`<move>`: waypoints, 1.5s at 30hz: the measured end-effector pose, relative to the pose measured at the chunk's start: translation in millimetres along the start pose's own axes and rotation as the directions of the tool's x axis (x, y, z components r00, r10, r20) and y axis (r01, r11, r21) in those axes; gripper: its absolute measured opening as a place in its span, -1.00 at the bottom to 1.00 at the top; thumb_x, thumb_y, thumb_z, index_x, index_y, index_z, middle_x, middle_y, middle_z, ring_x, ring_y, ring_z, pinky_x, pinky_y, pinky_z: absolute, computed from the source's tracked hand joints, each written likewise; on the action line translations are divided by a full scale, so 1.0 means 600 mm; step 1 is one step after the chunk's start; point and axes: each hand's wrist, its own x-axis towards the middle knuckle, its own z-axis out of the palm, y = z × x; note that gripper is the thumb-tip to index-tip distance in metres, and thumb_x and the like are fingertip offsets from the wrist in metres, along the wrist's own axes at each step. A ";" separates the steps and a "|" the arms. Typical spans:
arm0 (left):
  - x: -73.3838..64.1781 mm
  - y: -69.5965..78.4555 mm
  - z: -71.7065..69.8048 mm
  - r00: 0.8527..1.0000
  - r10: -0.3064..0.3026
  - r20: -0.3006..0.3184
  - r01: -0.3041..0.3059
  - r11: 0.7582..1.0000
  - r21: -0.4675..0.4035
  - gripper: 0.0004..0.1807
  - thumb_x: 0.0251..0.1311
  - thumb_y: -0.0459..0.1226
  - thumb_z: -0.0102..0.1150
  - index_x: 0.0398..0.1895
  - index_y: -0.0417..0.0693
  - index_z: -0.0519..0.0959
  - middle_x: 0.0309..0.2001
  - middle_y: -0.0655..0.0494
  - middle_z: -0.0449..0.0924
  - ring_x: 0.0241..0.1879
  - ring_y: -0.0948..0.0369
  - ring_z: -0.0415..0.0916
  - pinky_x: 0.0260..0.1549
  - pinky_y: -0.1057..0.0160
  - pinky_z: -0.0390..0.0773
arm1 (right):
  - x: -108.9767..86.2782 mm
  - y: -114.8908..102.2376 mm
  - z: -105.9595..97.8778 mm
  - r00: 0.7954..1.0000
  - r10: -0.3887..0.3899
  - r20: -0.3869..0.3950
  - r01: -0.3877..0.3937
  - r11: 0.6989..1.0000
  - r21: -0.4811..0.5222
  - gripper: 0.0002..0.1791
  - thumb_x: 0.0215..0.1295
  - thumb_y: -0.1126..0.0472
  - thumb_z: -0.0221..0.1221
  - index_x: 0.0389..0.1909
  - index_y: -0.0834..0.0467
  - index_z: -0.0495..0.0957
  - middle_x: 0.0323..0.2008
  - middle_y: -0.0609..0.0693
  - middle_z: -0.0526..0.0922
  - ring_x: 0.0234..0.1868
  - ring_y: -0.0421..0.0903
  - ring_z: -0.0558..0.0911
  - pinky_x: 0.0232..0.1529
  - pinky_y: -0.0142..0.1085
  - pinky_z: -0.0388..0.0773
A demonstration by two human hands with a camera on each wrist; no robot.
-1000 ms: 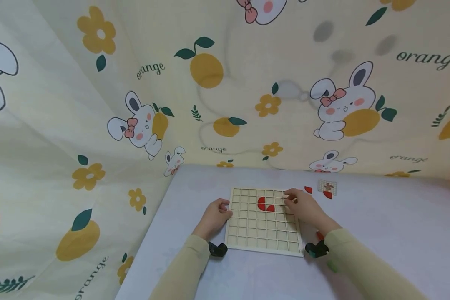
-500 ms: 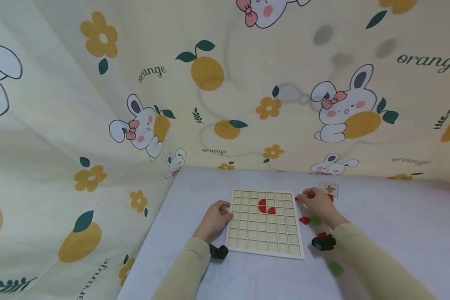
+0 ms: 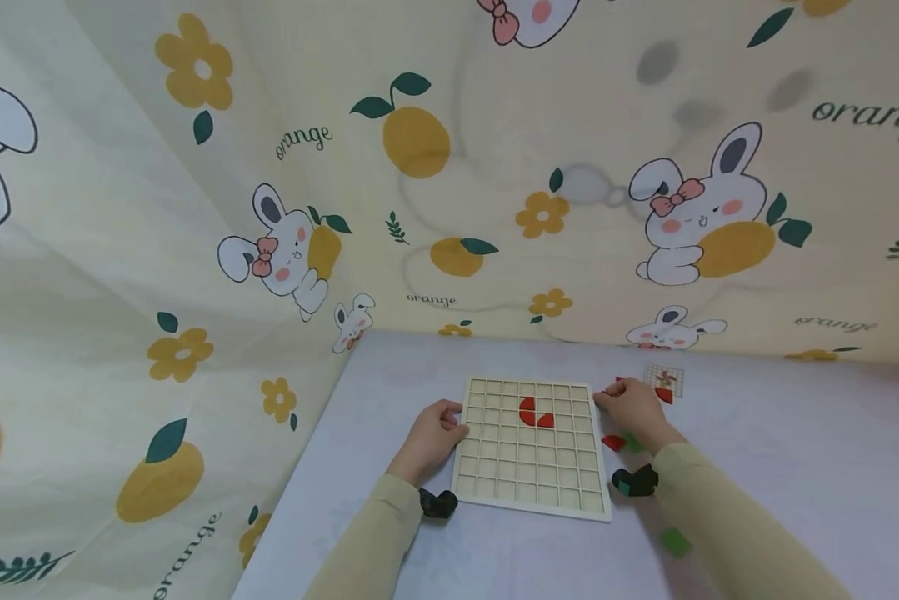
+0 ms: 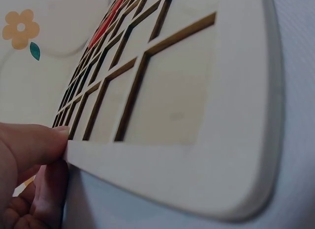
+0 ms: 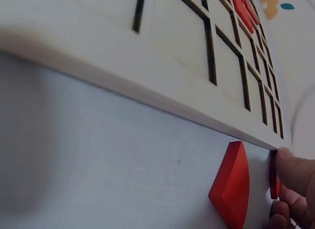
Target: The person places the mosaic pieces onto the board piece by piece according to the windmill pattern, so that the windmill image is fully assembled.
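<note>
A pale wooden grid board [image 3: 531, 467] lies on the table, with red quarter-round pieces [image 3: 527, 417] set in its upper cells. My left hand [image 3: 432, 437] holds the board's left edge; in the left wrist view its thumb [image 4: 37, 145] rests on the rim with the fingers below. At the board's upper right edge is my right hand [image 3: 632, 410]. In the right wrist view it pinches a red piece [image 5: 273, 177] between thumb and fingers, right beside the rim. Another loose red piece [image 5: 232, 184] lies nearby on the table.
A small pattern card [image 3: 666, 375] lies at the back right, overlapped by a red piece [image 3: 665, 395]. A green piece [image 3: 632, 442] sits right of the board, partly hidden by the red one [image 3: 612, 443]. Another green piece [image 3: 675, 542] lies nearer the front. Patterned cloth [image 3: 464, 208] hangs behind.
My right hand has moved off the board's upper right to just outside its right edge, then shifted only slightly. My left hand has stayed on the left edge.
</note>
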 end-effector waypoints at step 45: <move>0.000 0.000 -0.003 1.000 0.025 0.012 -0.025 1.000 -0.005 -0.61 0.20 -0.26 0.29 0.10 -0.05 0.51 -0.24 0.10 0.44 -0.25 0.19 0.43 -0.27 0.21 0.46 | -0.043 -0.035 0.040 0.924 -0.316 0.214 0.358 0.913 -0.199 -0.90 0.37 0.20 0.16 -0.30 0.12 0.44 -0.39 0.00 0.47 -0.33 -0.05 0.44 -0.33 -0.21 0.38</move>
